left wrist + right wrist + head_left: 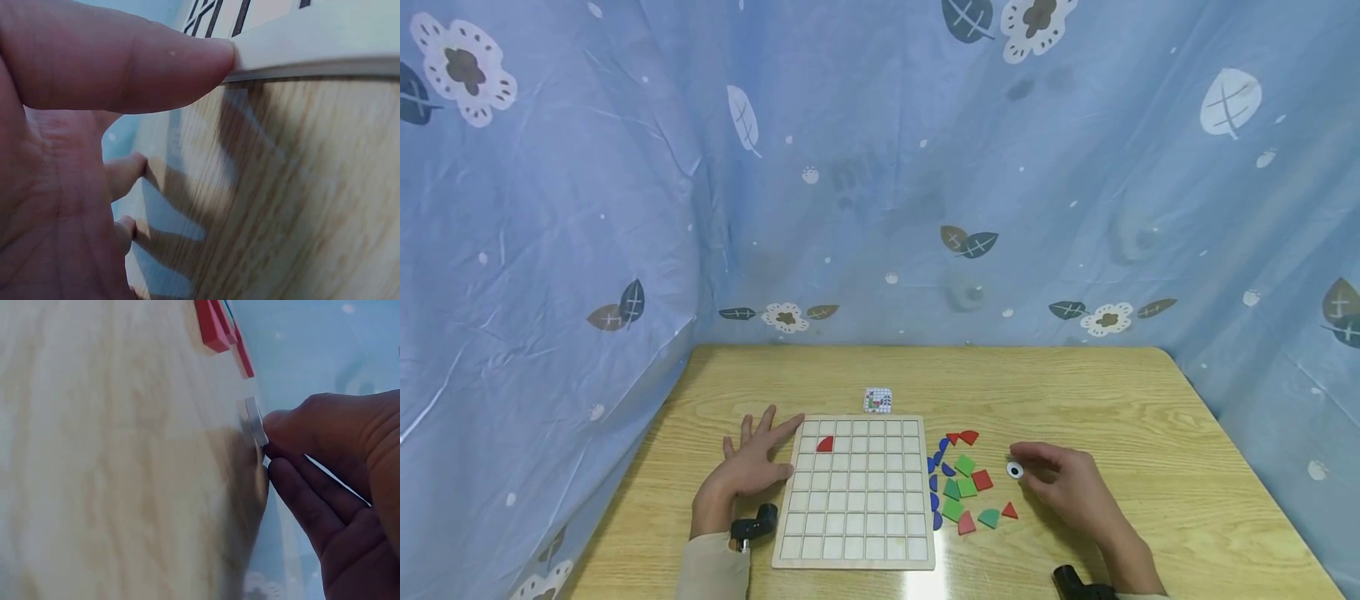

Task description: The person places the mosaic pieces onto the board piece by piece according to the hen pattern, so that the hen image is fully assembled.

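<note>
My left hand (pixel 748 468) has its fingers spread at the left side of a pale wooden grid board (pixel 853 568). Thumb and index fingertip touch the board's edge; the left wrist view shows the thumb (pixel 144 65) against its side. A red quarter-circle piece (pixel 826 444) lies in a cell near the board's upper left. To the right of the loose pieces, my right hand (pixel 1070 486) pinches a small white disc with a black dot (pixel 1014 470) by its fingertips. In the right wrist view the disc (pixel 255 422) is seen edge-on, close over the table.
Between board and right hand lie several flat pieces: blue half-circles (pixel 935 502), green squares (pixel 966 487), a red square (pixel 982 480), a red triangle (pixel 1010 510) and a green quarter-circle (pixel 988 518). A small pattern card (pixel 877 400) sits behind the board. A blue curtain (pixel 880 208) hangs beyond the table.
</note>
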Demonstrator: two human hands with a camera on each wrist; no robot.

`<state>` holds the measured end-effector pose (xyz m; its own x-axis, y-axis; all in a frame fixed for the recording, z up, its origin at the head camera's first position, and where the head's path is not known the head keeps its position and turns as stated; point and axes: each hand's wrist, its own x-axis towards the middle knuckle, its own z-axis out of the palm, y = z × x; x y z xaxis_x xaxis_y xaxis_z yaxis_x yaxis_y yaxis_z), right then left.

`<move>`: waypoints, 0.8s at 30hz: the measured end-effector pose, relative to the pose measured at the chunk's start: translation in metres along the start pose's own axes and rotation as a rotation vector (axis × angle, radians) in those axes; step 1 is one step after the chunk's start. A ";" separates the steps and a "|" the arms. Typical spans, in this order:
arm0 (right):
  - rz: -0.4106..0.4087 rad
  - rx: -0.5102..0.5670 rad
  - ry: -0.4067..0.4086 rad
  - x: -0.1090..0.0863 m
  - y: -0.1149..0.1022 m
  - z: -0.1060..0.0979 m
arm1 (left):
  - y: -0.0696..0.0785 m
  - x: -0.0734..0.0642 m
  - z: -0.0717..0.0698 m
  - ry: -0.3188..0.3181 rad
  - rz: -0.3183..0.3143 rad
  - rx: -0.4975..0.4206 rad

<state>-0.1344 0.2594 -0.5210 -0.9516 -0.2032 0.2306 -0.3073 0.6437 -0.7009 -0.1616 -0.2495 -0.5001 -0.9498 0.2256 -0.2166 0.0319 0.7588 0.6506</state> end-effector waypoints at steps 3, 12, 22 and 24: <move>0.015 0.017 -0.023 0.000 0.000 0.003 | -0.001 0.000 0.000 -0.004 0.003 -0.016; 0.037 -0.049 -0.040 0.002 -0.005 0.006 | -0.001 0.000 0.001 -0.006 0.003 -0.027; 0.008 -0.050 -0.051 0.001 -0.004 0.009 | 0.001 -0.002 -0.001 -0.005 0.006 -0.027; 0.001 -0.061 -0.043 0.001 -0.004 0.010 | 0.001 -0.002 -0.001 -0.006 0.007 -0.026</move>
<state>-0.1342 0.2495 -0.5245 -0.9516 -0.2336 0.1997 -0.3069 0.6876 -0.6580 -0.1602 -0.2501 -0.4981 -0.9479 0.2344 -0.2159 0.0305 0.7410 0.6708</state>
